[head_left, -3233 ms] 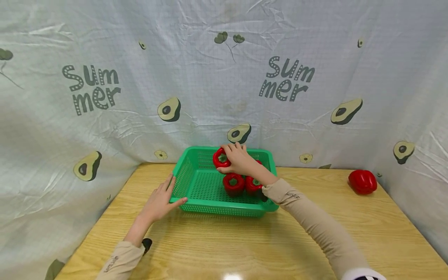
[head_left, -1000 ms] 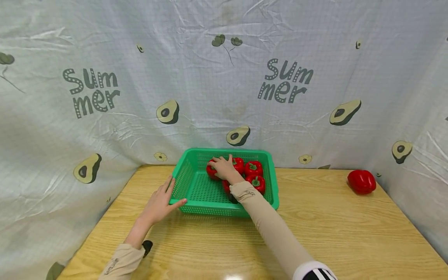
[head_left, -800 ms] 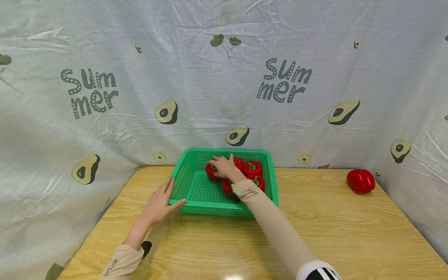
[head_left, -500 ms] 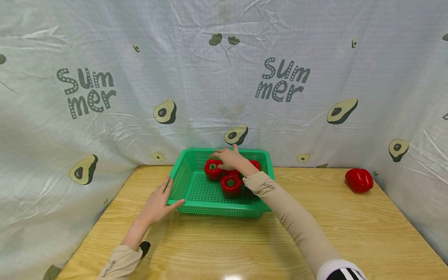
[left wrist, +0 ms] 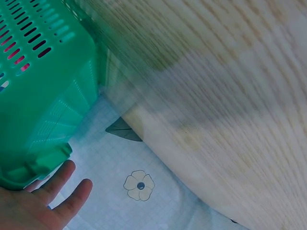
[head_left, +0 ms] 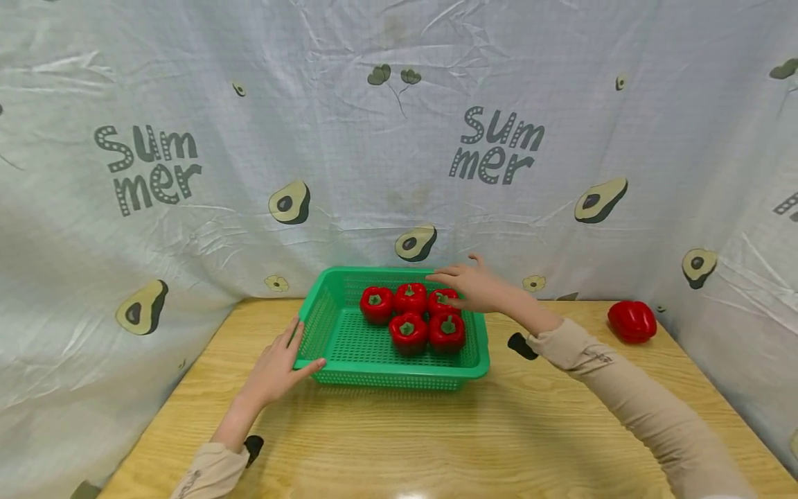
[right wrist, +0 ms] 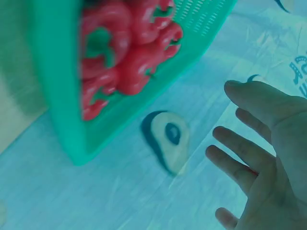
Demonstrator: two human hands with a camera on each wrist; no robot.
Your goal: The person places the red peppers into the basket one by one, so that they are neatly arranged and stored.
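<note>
A green plastic basket point(head_left: 386, 374) stands on the wooden table with several red bell peppers point(head_left: 408, 334) grouped in its right and middle part, stems up. My left hand point(head_left: 274, 367) rests on the basket's left front corner, fingers straight along the rim; in the left wrist view its fingertips point(left wrist: 62, 175) lie at the green rim. Over the basket's right side, my right hand point(head_left: 476, 285) hovers with spread fingers and nothing in them. The right wrist view shows that hand point(right wrist: 268, 153) apart from the basket wall point(right wrist: 60, 86). Another red bell pepper point(head_left: 632, 321) lies on its side at the table's far right.
The wooden table point(head_left: 374, 443) reaches back to a pale curtain point(head_left: 349, 138) printed with avocados and lettering. The curtain also borders the table on the left and right.
My right hand first lowered a bell pepper into the basket's back middle and let it go. It has since lifted and moved right, past the other peppers. The left hand stays at the corner.
</note>
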